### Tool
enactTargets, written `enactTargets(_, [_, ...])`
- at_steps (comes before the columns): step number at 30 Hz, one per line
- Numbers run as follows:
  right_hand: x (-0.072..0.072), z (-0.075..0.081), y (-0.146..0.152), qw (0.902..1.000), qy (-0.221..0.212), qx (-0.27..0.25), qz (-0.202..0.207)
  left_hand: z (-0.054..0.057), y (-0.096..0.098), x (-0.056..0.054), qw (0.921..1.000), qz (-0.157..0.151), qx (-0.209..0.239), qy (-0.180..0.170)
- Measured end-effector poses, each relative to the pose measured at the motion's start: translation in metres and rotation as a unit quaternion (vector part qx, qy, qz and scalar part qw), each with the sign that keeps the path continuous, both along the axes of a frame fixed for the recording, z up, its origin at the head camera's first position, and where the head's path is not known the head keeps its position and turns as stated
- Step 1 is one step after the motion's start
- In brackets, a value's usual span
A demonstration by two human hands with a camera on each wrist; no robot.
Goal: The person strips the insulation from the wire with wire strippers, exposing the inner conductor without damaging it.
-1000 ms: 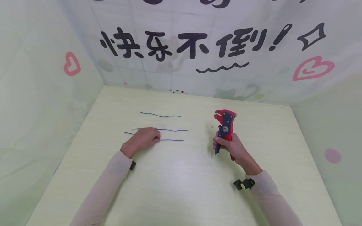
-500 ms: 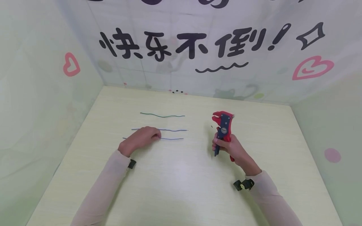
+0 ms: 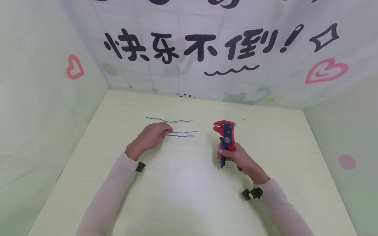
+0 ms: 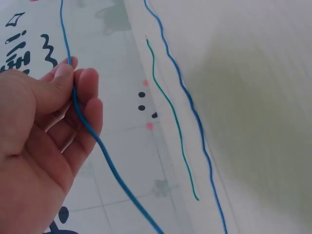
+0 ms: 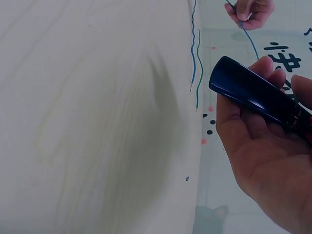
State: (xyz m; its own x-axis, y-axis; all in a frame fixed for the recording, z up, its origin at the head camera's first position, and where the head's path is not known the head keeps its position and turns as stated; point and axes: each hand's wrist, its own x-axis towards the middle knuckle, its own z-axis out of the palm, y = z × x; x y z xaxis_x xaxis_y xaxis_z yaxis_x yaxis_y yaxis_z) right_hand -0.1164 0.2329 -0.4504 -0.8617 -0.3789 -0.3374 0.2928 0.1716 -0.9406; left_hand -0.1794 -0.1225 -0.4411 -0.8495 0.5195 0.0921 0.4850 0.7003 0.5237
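My left hand (image 3: 150,136) pinches a blue wire (image 4: 109,161) between thumb and fingers, raised off the table. The wire passes through the hand and runs out on both sides. Beneath it, a second blue wire (image 3: 184,136) lies on the table, and farther back lies a green wire (image 3: 174,121). With its fingers curled round the handles, my right hand (image 3: 236,156) holds a red and dark blue wire stripper (image 3: 226,134) upright. The stripper's two-part red nose faces left, apart from the wires. Only its dark handle end (image 5: 253,90) shows in the right wrist view.
The pale table (image 3: 183,196) is bounded by a printed cloth wall (image 3: 189,78) at the back and by plain cloth at the sides. A tiny dark scrap (image 5: 187,178) lies on the table in the right wrist view.
My left hand has lifted its blue wire and carried it away from me, over the second blue wire. The right hand has shifted left and slightly nearer me with the wire stripper.
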Motion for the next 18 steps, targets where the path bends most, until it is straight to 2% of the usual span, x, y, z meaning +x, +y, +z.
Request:
enactTargets(8, [0.005,0.000,-0.005,0.9996,-0.015,-0.012,0.021,0.015,0.018,-0.004,0.9997,0.001,0.011,0.022])
enactTargets(18, [0.009,0.003,-0.007,0.9980,-0.010,-0.032,0.054,0.026,0.036,-0.004,0.9980,-0.027,0.022,0.053])
